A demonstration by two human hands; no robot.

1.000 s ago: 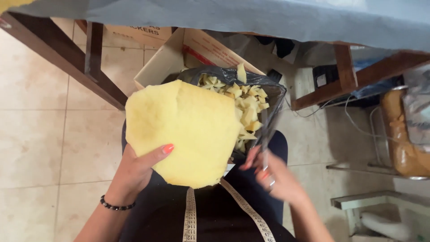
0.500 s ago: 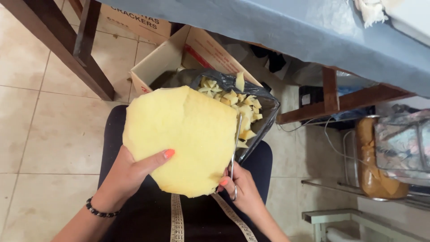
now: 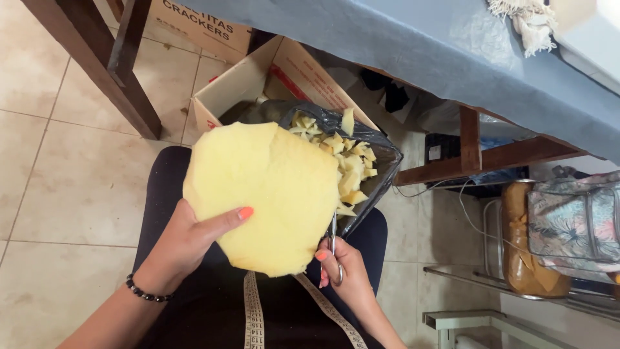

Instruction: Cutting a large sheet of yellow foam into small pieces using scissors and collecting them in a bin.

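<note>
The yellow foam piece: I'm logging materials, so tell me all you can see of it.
The yellow foam piece is a thick, soft-looking pale yellow slab, roughly rounded with uneven cut edges. It is held up over the person's lap, tilted toward the camera. The left hand grips its lower left edge, thumb on its face. The right hand works scissors at its lower right edge. Behind it sits a black bag of foam scraps.

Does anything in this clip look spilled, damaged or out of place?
Nothing stands out. The left hand holds the round yellow foam piece, the right hand works metal scissors at its edge, and the yellow foam offcuts lie inside the black plastic bag, none seen on the floor.
</note>
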